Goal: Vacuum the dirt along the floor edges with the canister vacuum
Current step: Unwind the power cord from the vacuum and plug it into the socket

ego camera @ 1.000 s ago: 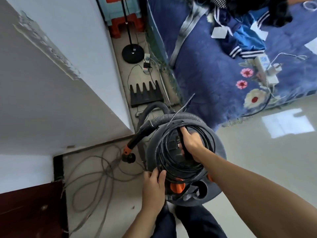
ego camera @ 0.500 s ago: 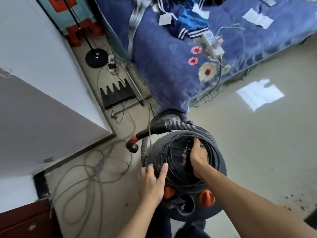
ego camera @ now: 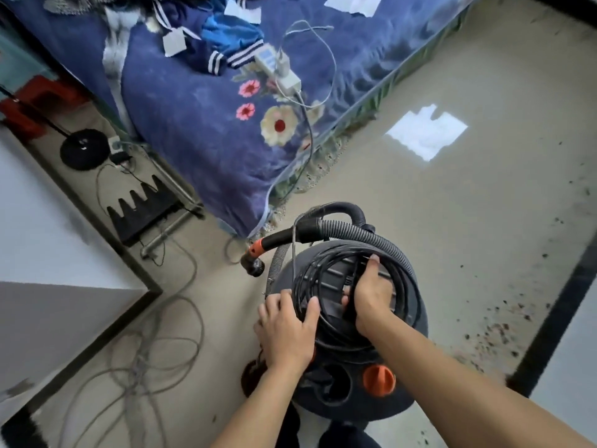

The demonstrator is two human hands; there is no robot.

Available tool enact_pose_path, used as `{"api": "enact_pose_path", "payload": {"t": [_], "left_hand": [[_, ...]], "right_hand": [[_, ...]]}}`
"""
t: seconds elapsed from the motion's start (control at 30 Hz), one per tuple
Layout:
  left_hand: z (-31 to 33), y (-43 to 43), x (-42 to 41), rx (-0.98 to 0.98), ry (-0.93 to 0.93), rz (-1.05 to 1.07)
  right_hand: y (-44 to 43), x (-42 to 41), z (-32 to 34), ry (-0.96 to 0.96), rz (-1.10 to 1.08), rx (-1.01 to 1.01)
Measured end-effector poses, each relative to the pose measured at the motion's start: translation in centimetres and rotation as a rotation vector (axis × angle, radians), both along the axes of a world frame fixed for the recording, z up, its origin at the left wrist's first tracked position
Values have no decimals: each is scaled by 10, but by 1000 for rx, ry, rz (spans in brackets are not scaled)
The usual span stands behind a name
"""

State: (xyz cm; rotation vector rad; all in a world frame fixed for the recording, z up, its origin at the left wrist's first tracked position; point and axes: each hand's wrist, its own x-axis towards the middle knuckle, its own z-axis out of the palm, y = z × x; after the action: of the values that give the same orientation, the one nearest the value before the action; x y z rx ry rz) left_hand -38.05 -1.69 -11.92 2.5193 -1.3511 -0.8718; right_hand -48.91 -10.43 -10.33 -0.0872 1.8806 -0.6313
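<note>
Handling: the canister vacuum point(ego camera: 391, 405) is a bulky drum, judged rigid and fairly heavy. It is best lifted by the carry handle point(ego camera: 353, 273) on its lid, not by anything wound on it.
Where it is: standing on the floor at the person's feet, under both hands.
Right hand point(ego camera: 368, 295): curled over the middle of the vacuum's lid, fingers tucked under what seems to be the carry handle, with some cord strands caught beneath.
Left hand point(ego camera: 287, 331): fingers loosely spread, resting flat on the near-left edge of the coil and gripping nothing.
Power cord point(ego camera: 323, 263): black and limp, wound in loose loops on the vacuum's lid. The loops would likely slide off if the drum tips.
Hose point(ego camera: 365, 236): ribbed and springy, draped round the vacuum's far side, with its orange-collared end point(ego camera: 256, 250) hanging off the far left. It probably needs freeing before use.
Dirt point(ego camera: 491, 331): dark crumbs scattered to the right of the vacuum, along a dark floor border point(ego camera: 555, 318).
In the way: a grey cable point(ego camera: 155, 350) sprawls in loops on the floor left of the vacuum and could snag the drum or feet. The bed point(ego camera: 193, 124) crowds the vacuum's far side.
Further off: a black toothed object point(ego camera: 142, 208) and a round lamp base point(ego camera: 84, 149) lie beyond the vacuum to its far left. A power strip point(ego camera: 281, 72) sits on the bed.
</note>
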Motion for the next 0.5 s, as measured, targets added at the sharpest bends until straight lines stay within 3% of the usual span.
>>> {"api": "enact_pose_path", "payload": {"t": [0.23, 0.5], "left_hand": [[-6, -117, -39, -24, 26, -158], [-15, -256, -84, -118, -3, -181]], "right_hand": [[-98, -53, -4, 6, -122, -28], [-251, -96, -5, -1, -128, -84]]}}
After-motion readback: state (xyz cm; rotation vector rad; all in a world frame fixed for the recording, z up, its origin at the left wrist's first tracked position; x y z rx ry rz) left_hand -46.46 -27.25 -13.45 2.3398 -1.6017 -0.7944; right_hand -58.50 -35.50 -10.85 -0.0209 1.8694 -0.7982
